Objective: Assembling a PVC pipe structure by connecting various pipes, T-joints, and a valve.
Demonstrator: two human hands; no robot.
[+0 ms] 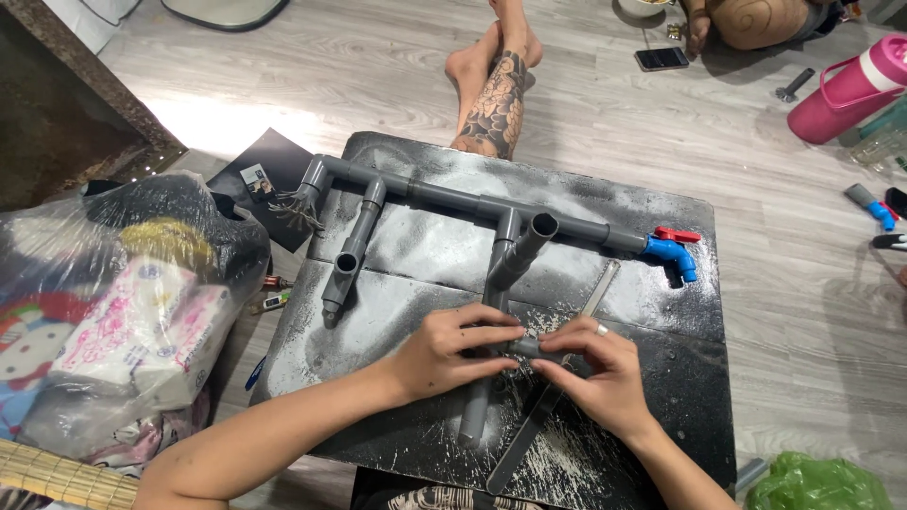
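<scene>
A: What is held at lower centre of the frame?

B: A short grey pipe piece (525, 348) is pinched from both ends, the left hand (452, 346) and right hand (597, 370) closed on it, above a flat metal strip (553, 387).

A: And around it?

B: A grey pipe assembly (444, 200) is laid across the dusty black board (661, 378); a blue tap (673, 253) is fitted at right

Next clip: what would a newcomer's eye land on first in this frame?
Probably the grey pipe assembly spread across the dusty black board, ending at the right in a blue tap with a red handle. Front and centre, the left hand and right hand meet over a short grey pipe piece. A pink bottle lies on the floor at the upper right.
</scene>
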